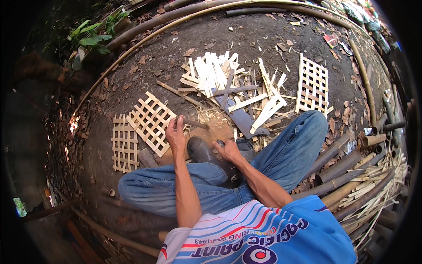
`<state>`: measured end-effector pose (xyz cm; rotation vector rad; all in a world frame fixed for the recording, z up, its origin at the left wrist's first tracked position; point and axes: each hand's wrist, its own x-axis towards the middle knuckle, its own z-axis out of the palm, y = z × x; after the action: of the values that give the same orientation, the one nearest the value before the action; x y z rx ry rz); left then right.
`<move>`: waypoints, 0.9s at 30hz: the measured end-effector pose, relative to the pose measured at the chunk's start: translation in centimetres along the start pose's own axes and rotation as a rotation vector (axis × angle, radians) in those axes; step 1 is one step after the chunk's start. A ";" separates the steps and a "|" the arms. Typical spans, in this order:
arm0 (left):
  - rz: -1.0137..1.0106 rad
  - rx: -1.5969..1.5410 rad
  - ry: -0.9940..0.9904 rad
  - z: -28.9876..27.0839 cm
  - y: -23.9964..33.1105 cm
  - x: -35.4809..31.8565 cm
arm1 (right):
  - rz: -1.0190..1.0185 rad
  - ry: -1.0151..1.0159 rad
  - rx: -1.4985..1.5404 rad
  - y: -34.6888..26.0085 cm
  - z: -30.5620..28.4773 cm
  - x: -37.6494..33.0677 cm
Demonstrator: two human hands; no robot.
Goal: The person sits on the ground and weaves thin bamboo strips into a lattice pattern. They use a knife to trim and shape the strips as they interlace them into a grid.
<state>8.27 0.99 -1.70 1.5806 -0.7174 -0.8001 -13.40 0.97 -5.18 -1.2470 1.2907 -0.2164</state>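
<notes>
My left hand (pixel 176 134) is closed on one end of a dark brown bamboo strip (pixel 196 123), which points right over a brown wooden block (pixel 223 130). Close to the dark shoe, my right hand (pixel 230 152) is closed round something dark; only a rounded end shows. Left of my left hand, a woven bamboo lattice panel (pixel 154 118) partly overlaps a second lattice panel (pixel 123 143). Ahead of my hands lies a pile of pale bamboo strips (pixel 211 72), with more pale strips (pixel 269 112) beside a blue-grey board (pixel 241 119).
A third lattice panel (pixel 312 84) lies beyond my right knee. Thick bamboo poles (pixel 340 166) and a heap of thin slivers (pixel 373 189) are at the right. A long bent pole (pixel 145 40) curves across the far ground, near a green plant (pixel 93 37).
</notes>
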 end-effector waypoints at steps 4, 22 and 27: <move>-0.034 -0.114 -0.021 1.1 0.7 -0.7 | -0.182 0.060 -0.019 -2.2 0.8 -1.6; -0.055 -0.315 0.364 3.2 -0.3 -0.5 | -0.263 0.144 -0.004 -2.1 2.8 -1.2; -0.065 -0.344 0.324 2.6 -0.6 -0.3 | -0.045 0.082 0.033 0.0 1.2 0.1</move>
<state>6.02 -0.18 -2.53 1.3795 -0.2773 -0.6524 -12.38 1.58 -5.56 -1.2503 1.3253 -0.3232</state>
